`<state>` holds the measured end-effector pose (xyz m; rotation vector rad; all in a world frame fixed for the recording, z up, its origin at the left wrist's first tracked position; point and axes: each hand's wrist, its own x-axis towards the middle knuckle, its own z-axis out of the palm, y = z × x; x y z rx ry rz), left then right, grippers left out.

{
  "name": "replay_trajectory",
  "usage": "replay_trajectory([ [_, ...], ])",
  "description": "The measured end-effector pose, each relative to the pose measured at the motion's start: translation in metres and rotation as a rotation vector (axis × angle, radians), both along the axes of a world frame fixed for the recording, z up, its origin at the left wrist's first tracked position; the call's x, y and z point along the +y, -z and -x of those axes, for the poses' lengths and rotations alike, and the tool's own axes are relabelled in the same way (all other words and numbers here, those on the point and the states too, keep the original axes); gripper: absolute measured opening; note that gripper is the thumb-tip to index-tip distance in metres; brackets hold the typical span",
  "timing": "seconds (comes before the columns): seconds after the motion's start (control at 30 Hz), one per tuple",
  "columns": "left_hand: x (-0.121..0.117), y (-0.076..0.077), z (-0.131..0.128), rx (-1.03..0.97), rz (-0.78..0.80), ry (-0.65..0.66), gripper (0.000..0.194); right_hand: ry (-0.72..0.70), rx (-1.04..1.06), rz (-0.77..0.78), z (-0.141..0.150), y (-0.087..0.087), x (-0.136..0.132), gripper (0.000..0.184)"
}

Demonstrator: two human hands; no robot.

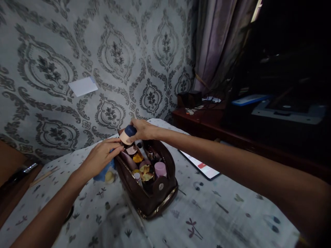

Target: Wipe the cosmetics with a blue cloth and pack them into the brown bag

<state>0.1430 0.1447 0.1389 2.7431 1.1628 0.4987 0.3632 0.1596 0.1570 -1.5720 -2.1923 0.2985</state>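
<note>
A dark brown zip pouch (152, 201) lies open on a patterned white cloth (219, 213). Several cosmetic bottles and jars fill it, among them one with a pink cap (160, 169). My right hand (143, 130) grips a small tube with a dark blue cap (127, 134) just above the pouch's far end. My left hand (102, 155) rests against the pouch's left rim, fingers curled and pressed together near the tube. A blue item (103, 173) and a yellowish round piece (109, 177) lie under that hand beside the pouch.
A phone or tablet with a lit screen (203, 166) lies right of the pouch. A thin wooden stick (43, 176) lies at the left. A dark wooden desk (204, 119) with cables, small boxes and a printer (289, 110) stands behind. Patterned wallpaper (116, 55) backs the scene.
</note>
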Motion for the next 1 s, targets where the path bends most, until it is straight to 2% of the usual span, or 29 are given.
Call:
replay_trajectory([
  [0.23,-0.001,0.005,0.002,-0.039,-0.028,0.007,0.044,-0.033,-0.162,0.036,0.008,0.006,-0.005,0.057],
  [0.5,-0.003,0.004,0.002,-0.024,-0.003,-0.015,0.044,-0.029,-0.437,-0.078,0.032,0.019,-0.014,0.054],
  [0.77,-0.002,0.005,0.001,-0.049,-0.012,-0.019,0.041,-0.083,-0.497,-0.077,0.033,0.024,-0.008,0.046],
  [1.0,0.000,0.008,0.001,-0.050,-0.036,-0.010,0.040,-0.017,-0.466,-0.133,0.041,0.033,0.001,0.036],
])
